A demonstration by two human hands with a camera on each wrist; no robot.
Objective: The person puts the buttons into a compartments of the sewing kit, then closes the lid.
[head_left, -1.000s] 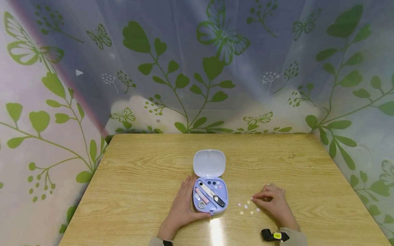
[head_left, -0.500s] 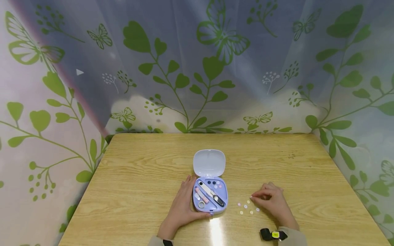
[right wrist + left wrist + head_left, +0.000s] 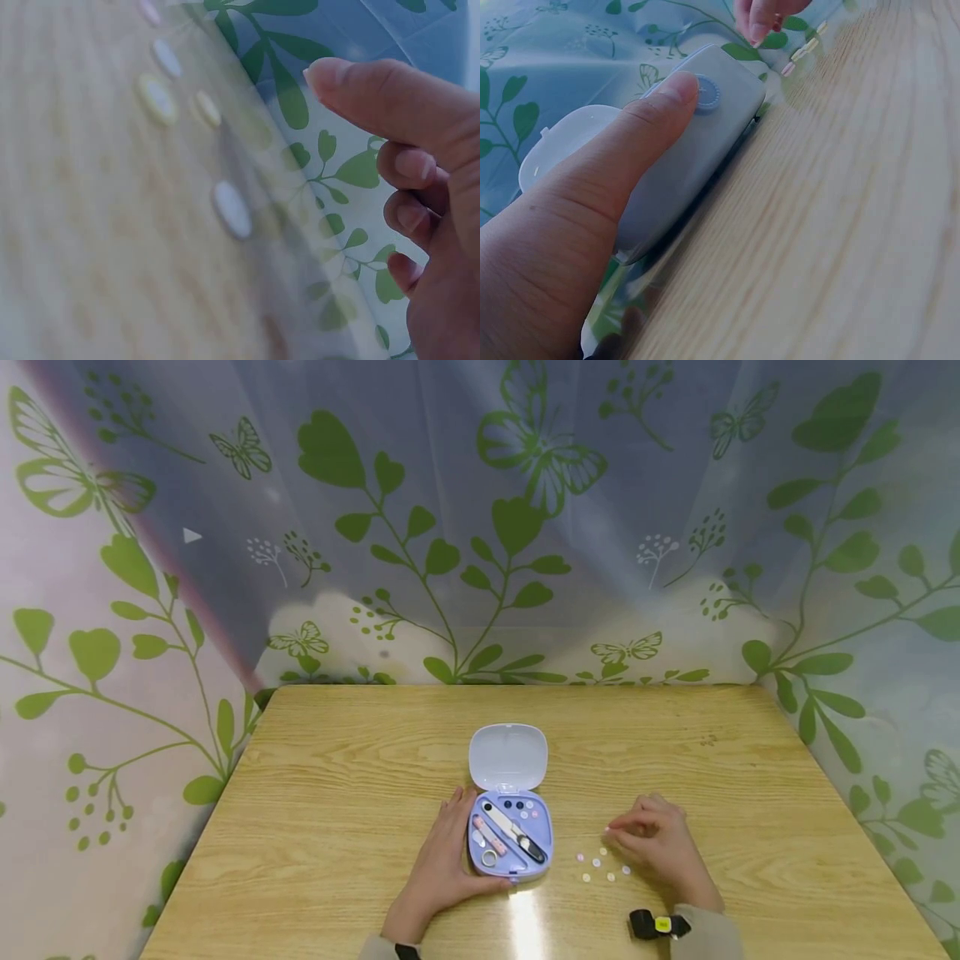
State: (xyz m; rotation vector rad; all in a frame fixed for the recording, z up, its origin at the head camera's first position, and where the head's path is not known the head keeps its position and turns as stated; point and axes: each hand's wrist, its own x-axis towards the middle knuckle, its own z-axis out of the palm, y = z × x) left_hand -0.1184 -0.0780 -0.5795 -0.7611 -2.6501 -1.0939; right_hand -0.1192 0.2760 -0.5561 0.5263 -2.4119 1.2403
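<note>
A lilac sewing box [image 3: 543,828] lies on the table with its pale lid [image 3: 507,758] raised. My left hand [image 3: 444,864] holds it from the left, thumb at the front by the round latch [image 3: 707,95], fingers along the far left side. Inside are a white-and-black tool [image 3: 513,832], a pink patterned stick [image 3: 490,836], a ring [image 3: 489,858] and several dark and light buttons [image 3: 513,805]. Right of the box, my right hand [image 3: 660,842] pinches a small pale button [image 3: 607,830] between thumb and forefinger; in the right wrist view the thumb hides it.
Several loose pastel buttons [image 3: 596,862] are scattered on the wooden table [image 3: 337,793] between the box and my right hand. A curtain [image 3: 420,568] with leaves and butterflies hangs behind the table's far edge and along both sides.
My right hand has moved slightly up and to the left, away from the loose buttons, with its fingertips still pinched. The left hand and the box stay in place.
</note>
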